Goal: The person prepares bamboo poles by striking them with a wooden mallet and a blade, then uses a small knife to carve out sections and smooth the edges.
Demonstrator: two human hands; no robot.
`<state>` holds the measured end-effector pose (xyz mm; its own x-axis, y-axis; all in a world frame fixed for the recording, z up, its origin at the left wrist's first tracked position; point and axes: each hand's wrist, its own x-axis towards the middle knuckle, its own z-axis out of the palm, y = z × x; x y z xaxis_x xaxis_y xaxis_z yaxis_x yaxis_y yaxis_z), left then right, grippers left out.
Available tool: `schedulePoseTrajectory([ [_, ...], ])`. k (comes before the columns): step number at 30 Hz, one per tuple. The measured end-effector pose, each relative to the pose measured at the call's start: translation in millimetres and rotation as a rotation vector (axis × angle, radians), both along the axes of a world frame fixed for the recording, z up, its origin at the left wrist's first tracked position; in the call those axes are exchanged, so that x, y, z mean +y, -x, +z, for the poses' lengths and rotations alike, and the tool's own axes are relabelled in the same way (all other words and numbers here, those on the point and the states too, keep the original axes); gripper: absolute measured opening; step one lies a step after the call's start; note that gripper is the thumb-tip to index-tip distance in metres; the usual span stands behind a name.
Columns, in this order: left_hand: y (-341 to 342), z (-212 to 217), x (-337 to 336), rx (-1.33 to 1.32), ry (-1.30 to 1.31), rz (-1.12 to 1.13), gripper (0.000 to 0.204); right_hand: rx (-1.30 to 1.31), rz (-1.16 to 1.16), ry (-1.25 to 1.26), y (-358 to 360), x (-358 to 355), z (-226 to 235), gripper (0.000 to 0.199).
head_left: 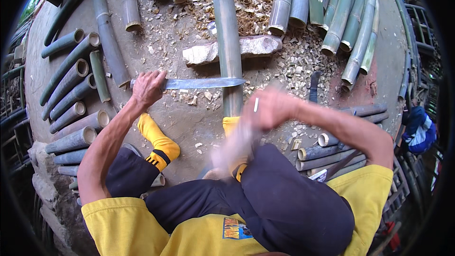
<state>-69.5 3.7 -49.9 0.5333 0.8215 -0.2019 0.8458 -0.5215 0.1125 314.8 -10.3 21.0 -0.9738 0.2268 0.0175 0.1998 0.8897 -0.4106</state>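
My left hand (150, 87) is closed round the handle of a long machete (201, 83). Its blade lies level across a thick green-grey bamboo pole (228, 42), with the tip just past the pole's right side. The pole slopes over a rough whitish block (258, 46), its near end by my yellow-socked foot (231, 124). Right of the pole, my right hand (266, 108) is smeared by motion but closed on a pale, club-like piece (234, 149). That piece is too blurred to tell its kind and reaches down toward my knees.
Cut bamboo lengths lie at the left (71, 90), at the far right (341, 23) and beside my right knee (322, 159). Wood chips (296, 73) cover the ground around the block. A dark blade (313, 86) lies among the chips. My other yellow-socked foot (161, 140) is at left.
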Motion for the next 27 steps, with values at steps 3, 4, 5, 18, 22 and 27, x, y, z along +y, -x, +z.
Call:
schedulePoseTrajectory([
  [3, 2.0, -4.8, 3.6, -0.040, -0.061, -0.003, 0.018, -0.387, -0.225, 0.031, 9.7, 7.3, 4.3, 0.059],
  [4, 1.8, -9.8, 0.8, -0.071, -0.077, 0.006, 0.019, -0.412, -0.244, 0.044, 18.1, -2.5, 15.8, 0.060],
  [5, 4.1, -14.5, -4.2, -0.100, -0.084, 0.004, 0.021, -0.258, -0.183, 0.159, 27.2, -22.0, 26.9, 0.050],
  [18, -3.4, -7.8, 6.0, -0.040, -0.080, 0.003, 0.012, 0.303, 0.146, 0.040, 27.3, -41.1, 21.6, 0.029],
  [22, 0.6, -13.4, 7.4, -0.004, -0.026, 0.017, 0.014, -0.569, -0.345, 0.072, 14.3, 26.5, 5.1, 0.065],
  [27, -6.1, -11.3, 9.9, -0.086, -0.059, 0.005, 0.012, 0.140, 0.125, 0.099, 23.0, -46.3, 34.4, 0.064],
])
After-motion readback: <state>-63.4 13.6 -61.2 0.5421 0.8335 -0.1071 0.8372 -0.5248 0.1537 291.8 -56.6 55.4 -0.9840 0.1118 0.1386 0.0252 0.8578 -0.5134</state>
